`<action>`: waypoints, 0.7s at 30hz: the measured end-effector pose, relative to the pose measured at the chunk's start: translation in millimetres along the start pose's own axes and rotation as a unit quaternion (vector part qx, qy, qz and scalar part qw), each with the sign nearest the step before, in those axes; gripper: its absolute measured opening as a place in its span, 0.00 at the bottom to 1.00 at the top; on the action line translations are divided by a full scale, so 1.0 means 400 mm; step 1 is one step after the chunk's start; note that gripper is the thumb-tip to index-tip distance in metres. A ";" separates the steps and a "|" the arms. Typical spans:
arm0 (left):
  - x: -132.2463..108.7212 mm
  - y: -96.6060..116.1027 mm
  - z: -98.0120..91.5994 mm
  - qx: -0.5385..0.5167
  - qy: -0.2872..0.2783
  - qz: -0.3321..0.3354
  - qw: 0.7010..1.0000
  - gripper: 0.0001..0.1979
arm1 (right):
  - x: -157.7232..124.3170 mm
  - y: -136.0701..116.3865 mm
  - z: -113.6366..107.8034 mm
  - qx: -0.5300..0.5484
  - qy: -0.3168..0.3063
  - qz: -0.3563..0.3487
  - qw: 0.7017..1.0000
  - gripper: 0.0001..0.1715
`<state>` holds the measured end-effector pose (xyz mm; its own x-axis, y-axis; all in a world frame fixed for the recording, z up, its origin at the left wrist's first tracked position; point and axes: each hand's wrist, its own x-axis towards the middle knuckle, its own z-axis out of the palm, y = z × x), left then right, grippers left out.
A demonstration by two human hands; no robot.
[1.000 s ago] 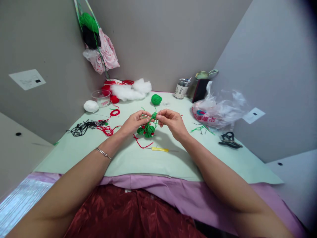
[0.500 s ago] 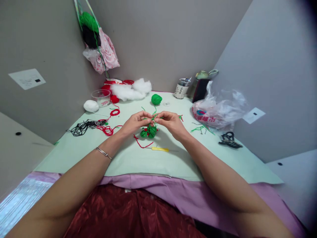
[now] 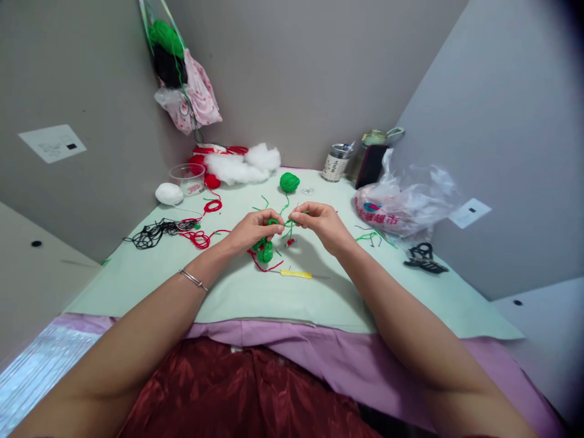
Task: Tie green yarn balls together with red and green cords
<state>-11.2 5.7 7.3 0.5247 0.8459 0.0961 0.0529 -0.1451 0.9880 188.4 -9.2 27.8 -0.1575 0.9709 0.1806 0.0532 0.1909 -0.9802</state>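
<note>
My left hand (image 3: 257, 230) pinches green yarn, with a green crocheted piece (image 3: 265, 252) with red bits hanging below its fingers. My right hand (image 3: 319, 222) is closed on green yarn (image 3: 291, 222) a little to the right, and strands run between the two hands. A small red and green bit (image 3: 291, 243) dangles under the strands. From the green yarn ball (image 3: 289, 182) a strand leads down toward the hands. Beneath them lie a yellow-handled crochet hook (image 3: 295, 274) and a loose red strand (image 3: 261, 266).
Black yarn (image 3: 159, 233), red yarn (image 3: 199, 239), a white ball (image 3: 169, 194), a clear tub (image 3: 188, 180) and stuffing (image 3: 241, 165) lie left and behind. Rightward are a pen tin (image 3: 335, 164), phone (image 3: 371, 166), plastic bag (image 3: 396, 204) and black claw clip (image 3: 425, 258).
My hands have moved slightly apart. The green crocheted piece has shifted left under my left hand, and the small red and green bit now hangs apart from it.
</note>
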 end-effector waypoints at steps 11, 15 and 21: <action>-0.008 0.004 0.015 0.055 0.004 -0.004 0.998 0.14 | -0.005 0.000 0.009 -0.071 0.001 0.012 0.997 0.19; -0.008 0.002 0.023 0.069 0.012 -0.004 0.998 0.13 | -0.007 0.012 0.024 -0.077 0.028 -0.010 0.997 0.19; -0.011 -0.001 0.026 0.065 0.001 -0.040 0.997 0.16 | -0.005 0.023 0.030 -0.078 0.053 -0.025 0.995 0.16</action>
<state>-4.6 -3.1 5.2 0.5126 0.8584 0.0180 0.2040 -0.1421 0.9686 177.5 -11.2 17.4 -0.0591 0.9679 0.2441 0.2021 0.2511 -0.9466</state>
